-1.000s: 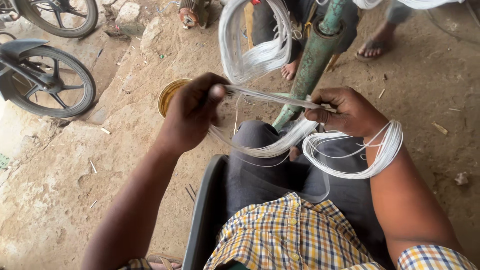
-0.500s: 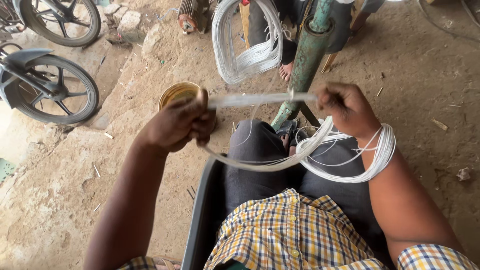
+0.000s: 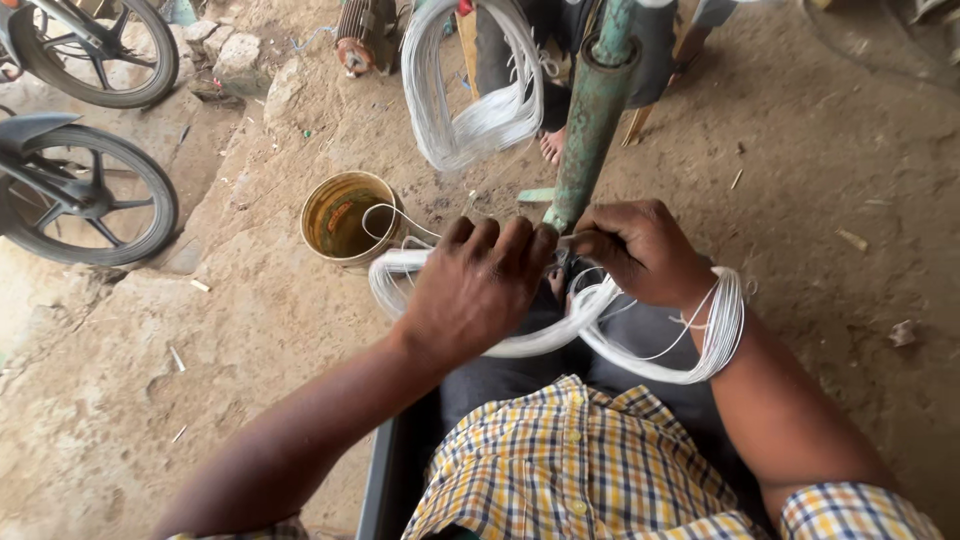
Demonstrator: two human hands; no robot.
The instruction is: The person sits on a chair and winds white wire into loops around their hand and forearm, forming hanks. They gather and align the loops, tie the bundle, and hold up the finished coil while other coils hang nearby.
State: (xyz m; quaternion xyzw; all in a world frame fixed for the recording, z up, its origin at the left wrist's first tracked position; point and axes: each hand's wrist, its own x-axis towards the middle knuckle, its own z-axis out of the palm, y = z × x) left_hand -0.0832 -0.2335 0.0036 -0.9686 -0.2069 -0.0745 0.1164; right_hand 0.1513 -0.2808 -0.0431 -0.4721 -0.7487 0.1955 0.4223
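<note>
Head view shows us the white wire loop (image 3: 640, 345) lying over our lap and hooked round our right wrist. Our left hand (image 3: 480, 290) curls shut over the bunched strands, and our right hand (image 3: 645, 250) pinches the wire tight, close beside the left. We think the strands are being gathered into one neat bundle here, so both hands need to keep a firm grip. Just past our hands stands a green pole (image 3: 592, 110). A yellow tin (image 3: 345, 215) sits on the dirt nearby, another white coil (image 3: 470, 90) hangs farther off, and a motorbike wheel (image 3: 85, 195) is well apart
</note>
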